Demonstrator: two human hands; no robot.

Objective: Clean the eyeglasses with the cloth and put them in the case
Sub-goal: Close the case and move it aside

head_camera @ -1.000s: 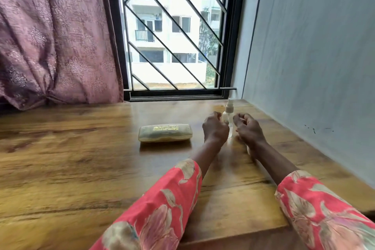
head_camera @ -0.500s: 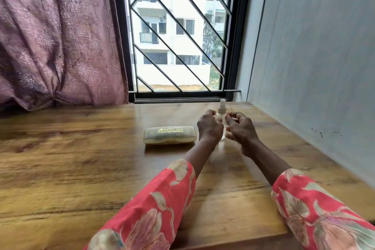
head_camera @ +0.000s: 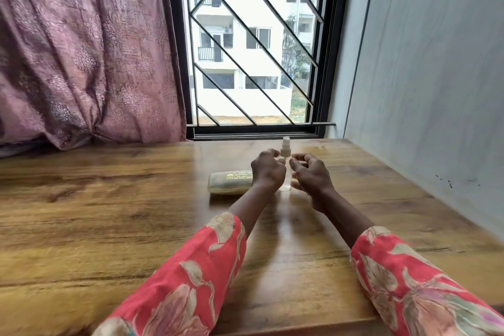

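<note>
Reading from the left, I had the pink curtain bunched at the table's far edge, then the barred window, and on the wooden table the olive glasses case lying flat and closed, its right end hidden behind my left hand. That hand hovered with its fingers loosely curled and holding nothing, just beside the small clear spray bottle, which stood upright between my hands. My right hand hung on the bottle's other side, fingers likewise curled and empty, as far as the soft focus let me judge. Neither the eyeglasses nor the cloth showed anywhere; I supposed they sat inside the case, though I could not tell. Nothing of the cleaning looked started. The risk lay in that light, narrow bottle standing so close between my knuckles: a careless sweep toward the case could tip it and wet the wood. Opening the case one-handed could also let it skid on the glossy tabletop, or spill whatever lay within.
</note>
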